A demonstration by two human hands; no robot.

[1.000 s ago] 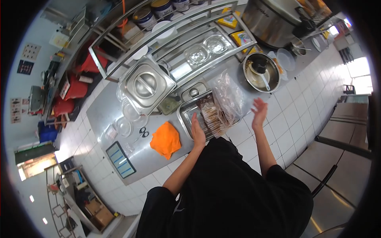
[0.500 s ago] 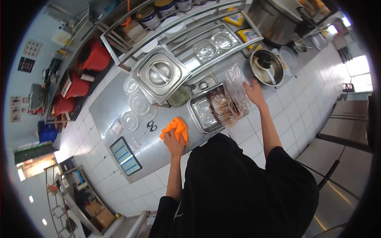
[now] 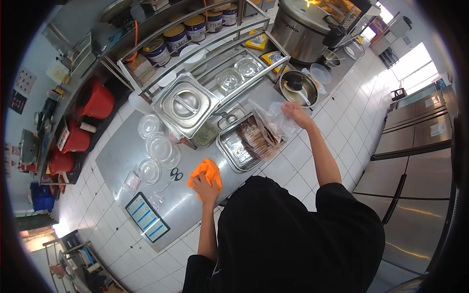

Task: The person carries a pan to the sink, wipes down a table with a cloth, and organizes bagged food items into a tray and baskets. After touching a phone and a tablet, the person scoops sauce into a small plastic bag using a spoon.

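Note:
My left hand (image 3: 205, 189) is closed on a crumpled orange cloth (image 3: 207, 170), which rests on the steel table near its front edge. My right hand (image 3: 297, 115) has its fingers curled on the loose end of a clear plastic bag (image 3: 272, 117). Brown food pieces, whose kind I cannot make out, lie partly in the bag, over a perforated steel tray (image 3: 233, 152). Just left of the cloth are scissors (image 3: 176, 174) with dark handles.
Clear round lids (image 3: 160, 146) and a tablet (image 3: 147, 217) lie on the table's left part. A lidded steel pan (image 3: 185, 105) stands behind the cloth. Beyond my right hand is a steel pot (image 3: 309, 95). A metal rack (image 3: 215, 61) runs along the back.
My right hand has gone from reaching at the bag with fingers extended to closing on its end. The camera view has shifted; my left hand stays on the cloth.

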